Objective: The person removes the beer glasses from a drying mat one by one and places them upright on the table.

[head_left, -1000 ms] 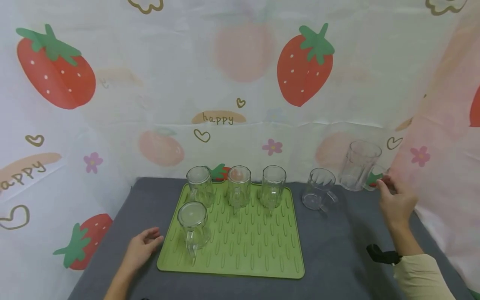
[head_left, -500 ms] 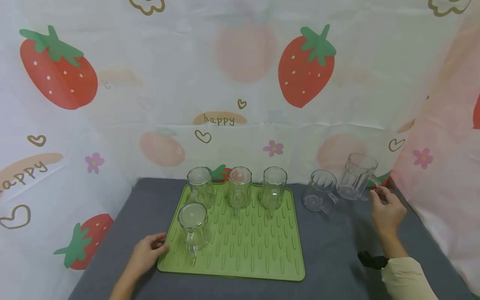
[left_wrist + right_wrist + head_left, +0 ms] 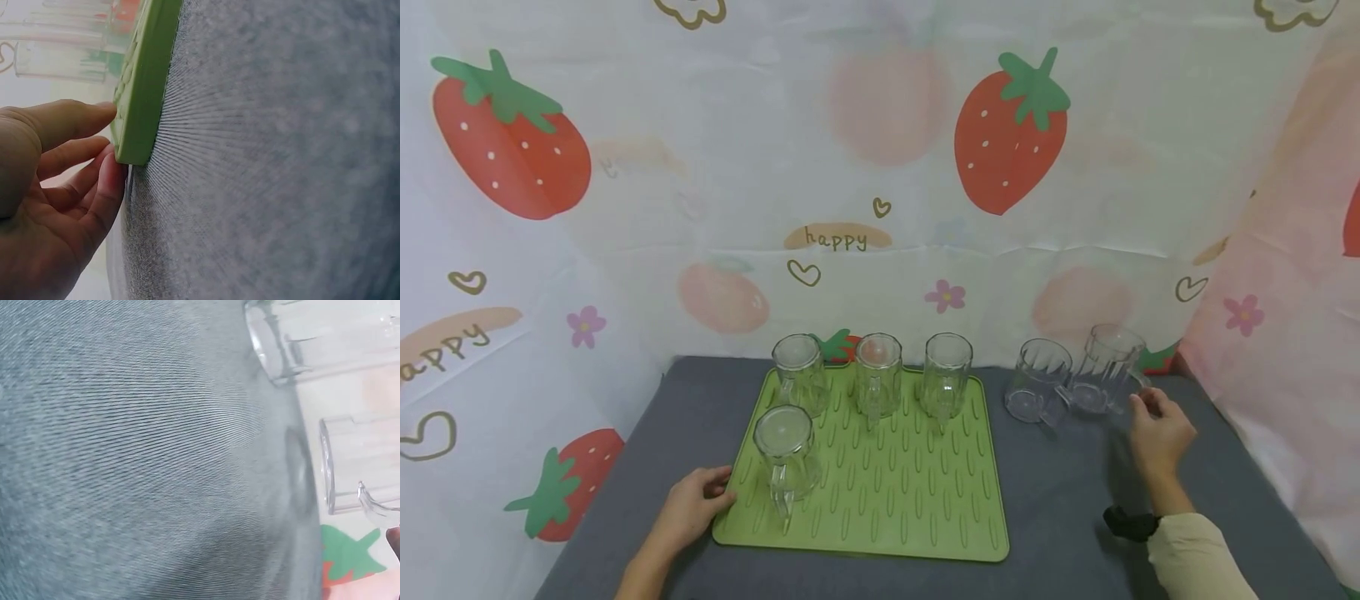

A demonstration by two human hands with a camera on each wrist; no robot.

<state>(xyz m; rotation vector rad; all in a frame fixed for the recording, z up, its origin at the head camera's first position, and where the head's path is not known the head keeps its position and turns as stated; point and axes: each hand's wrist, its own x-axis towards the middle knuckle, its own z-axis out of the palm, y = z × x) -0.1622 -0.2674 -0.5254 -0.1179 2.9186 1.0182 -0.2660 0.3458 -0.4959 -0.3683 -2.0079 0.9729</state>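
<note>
My right hand (image 3: 1162,429) pinches the handle of a clear glass mug (image 3: 1105,367), held upright close over the grey table. In the right wrist view a strip of table and a shadow lie by its base, and only a fingertip (image 3: 394,537) shows. Another upright glass mug (image 3: 1037,381) stands just left of it. My left hand (image 3: 691,508) touches the left edge of a green ridged mat (image 3: 910,500), thumb over its top and fingers loosely bent against the side. On the mat stand several glass mugs, bottoms up, such as the front-left mug (image 3: 786,450).
Three more mugs line the mat's back edge: a left mug (image 3: 801,375), a middle mug (image 3: 878,375) and a right mug (image 3: 946,375). A strawberry-print curtain (image 3: 880,167) hangs behind the grey table (image 3: 1067,517) and along both sides.
My right hand has come left and down with the mug, which is now lower and beside the standing one. My left hand has moved right onto the mat's edge.
</note>
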